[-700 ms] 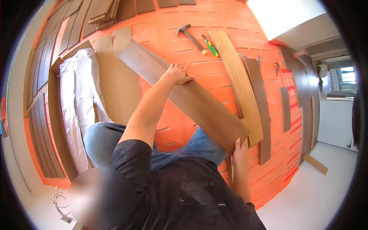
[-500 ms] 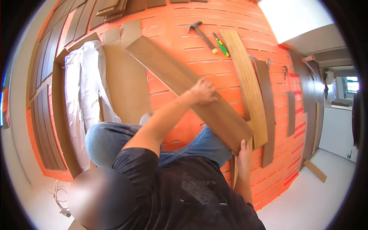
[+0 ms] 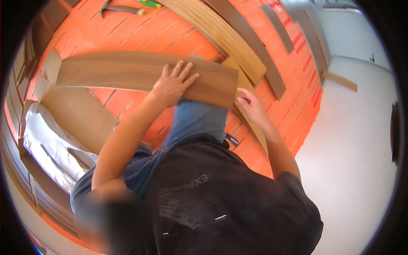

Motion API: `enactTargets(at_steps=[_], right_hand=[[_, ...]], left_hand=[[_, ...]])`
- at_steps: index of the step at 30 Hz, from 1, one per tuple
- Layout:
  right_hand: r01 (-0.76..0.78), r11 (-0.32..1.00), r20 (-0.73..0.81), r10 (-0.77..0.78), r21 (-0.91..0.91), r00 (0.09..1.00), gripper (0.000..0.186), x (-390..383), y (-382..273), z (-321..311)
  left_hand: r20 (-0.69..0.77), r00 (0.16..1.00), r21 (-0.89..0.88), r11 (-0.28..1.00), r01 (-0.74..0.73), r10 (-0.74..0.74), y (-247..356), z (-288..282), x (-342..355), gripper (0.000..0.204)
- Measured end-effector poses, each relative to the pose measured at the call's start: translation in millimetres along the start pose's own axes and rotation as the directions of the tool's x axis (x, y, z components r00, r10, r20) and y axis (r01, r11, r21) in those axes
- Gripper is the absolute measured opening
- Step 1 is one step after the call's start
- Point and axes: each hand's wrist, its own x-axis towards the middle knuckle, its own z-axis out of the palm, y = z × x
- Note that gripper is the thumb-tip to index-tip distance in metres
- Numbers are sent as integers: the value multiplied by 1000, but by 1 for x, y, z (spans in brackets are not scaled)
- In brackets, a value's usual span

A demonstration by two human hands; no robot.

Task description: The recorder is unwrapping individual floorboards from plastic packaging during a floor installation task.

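Note:
A brown wood-look floor plank lies crosswise in front of me, its right part over my bent knee in blue jeans. My left hand rests flat on its upper face, fingers spread. By the plank's right end is my right hand, fingers loosely bent and apart; whether the fingertips touch the edge I cannot make out. Beyond that end, lighter wood-toned boards lie at a slant, and one light board runs beneath my right hand.
Orange underlay covers the floor. A hammer and a green-and-yellow utility knife lie at the far edge. Cardboard and white plastic wrapping are at left. Another dark plank and an offcut lie right.
The view has turned and shifted. The plank now lies more level across it. My right hand has let go of the plank's end; my left hand has flattened with fingers spread on it.

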Motion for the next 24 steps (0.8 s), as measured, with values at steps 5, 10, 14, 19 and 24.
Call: enactTargets(at_steps=[5,10,14,19,24], right_hand=[[-16,984,95,34,-179,995,46,-35,-48,2],[173,959,3,-178,223,984,47,-32,-43,2],[215,936,51,-238,280,970,47,-31,-74,-28],[16,885,221,-133,465,966,48,-23,-69,-37],[16,858,259,-173,514,950,49,-13,-63,-44]], left_hand=[[-82,996,-20,999,33,-34,1,0,12,83],[-208,978,-77,997,-9,-7,-15,-32,16,60],[-240,951,-433,898,76,-196,-28,-91,9,34],[-146,973,-373,921,112,-177,-30,-94,15,32],[-182,967,-399,913,91,-176,-34,-87,17,32]])
